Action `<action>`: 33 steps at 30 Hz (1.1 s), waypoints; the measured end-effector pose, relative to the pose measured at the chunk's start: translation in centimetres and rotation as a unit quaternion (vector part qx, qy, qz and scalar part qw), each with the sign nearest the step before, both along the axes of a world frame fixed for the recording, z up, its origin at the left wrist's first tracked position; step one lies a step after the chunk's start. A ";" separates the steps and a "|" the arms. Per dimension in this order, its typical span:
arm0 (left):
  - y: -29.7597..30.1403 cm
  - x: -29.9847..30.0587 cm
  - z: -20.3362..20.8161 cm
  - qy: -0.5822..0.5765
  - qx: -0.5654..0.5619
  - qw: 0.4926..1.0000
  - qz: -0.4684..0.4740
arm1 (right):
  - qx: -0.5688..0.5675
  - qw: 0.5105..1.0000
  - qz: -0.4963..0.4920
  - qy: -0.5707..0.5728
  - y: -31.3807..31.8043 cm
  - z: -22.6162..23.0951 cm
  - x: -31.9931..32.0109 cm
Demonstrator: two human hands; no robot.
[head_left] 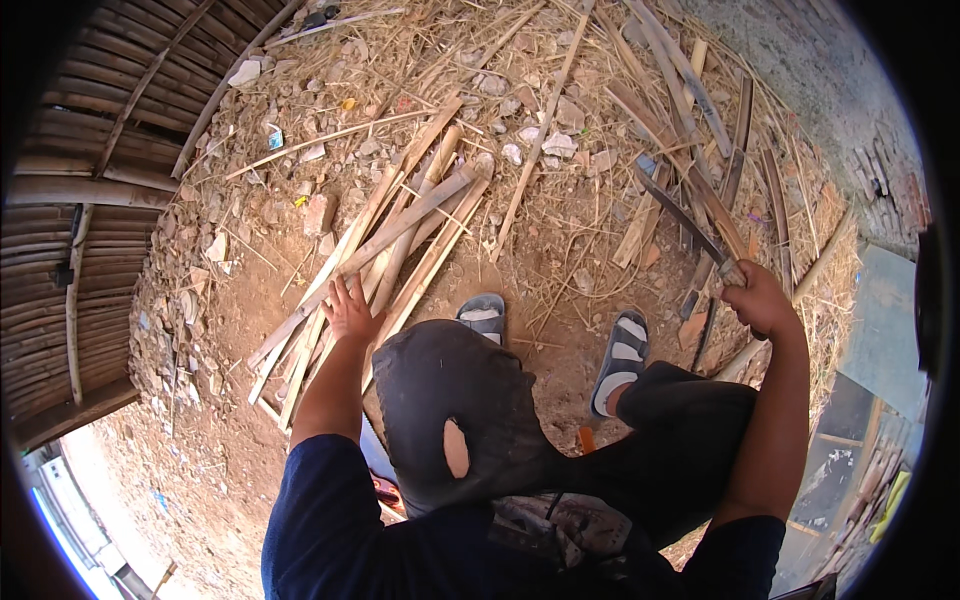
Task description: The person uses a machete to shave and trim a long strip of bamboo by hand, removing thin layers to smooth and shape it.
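My right hand (pixel 760 303), out to the right, is closed round the handle of a machete (pixel 690 217). Its dark, slightly curved blade points up and left over scattered bamboo pieces (pixel 735 225). To the left, my left hand (pixel 350 313) rests with fingers spread on a greyish bamboo strip (pixel 405 220). That strip lies slantwise on top of a loose pile of split bamboo (pixel 415 290), several pieces long. My palm hides part of the pile, so whether the fingertips curl under the strip is hard to see.
My sandalled feet (pixel 620 355) stand on dirt strewn with straw and stones. A bamboo-slat wall (pixel 80 300) rises at left, a grey wall (pixel 800 70) at upper right. Beside my left thigh lies a partly hidden saw-like tool (pixel 377 455). Flat sheets (pixel 875 330) lean at right.
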State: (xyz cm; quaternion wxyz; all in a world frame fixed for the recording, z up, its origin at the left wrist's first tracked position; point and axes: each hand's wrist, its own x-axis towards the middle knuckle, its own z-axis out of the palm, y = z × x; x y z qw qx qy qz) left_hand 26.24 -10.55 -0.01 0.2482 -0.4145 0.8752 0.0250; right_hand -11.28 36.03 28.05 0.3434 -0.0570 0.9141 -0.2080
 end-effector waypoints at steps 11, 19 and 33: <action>1.3 0.1 -1.8 0.181 -0.048 0.982 -0.040 | 0.000 1.000 0.014 0.014 0.2 0.1 0.1; 5.0 -0.3 -4.3 0.095 -0.047 0.987 -0.124 | 0.005 0.999 0.029 0.012 0.9 0.8 0.2; 3.9 -4.2 -0.8 -0.049 -0.055 0.982 -0.173 | 0.036 0.998 0.037 0.041 4.5 1.0 0.8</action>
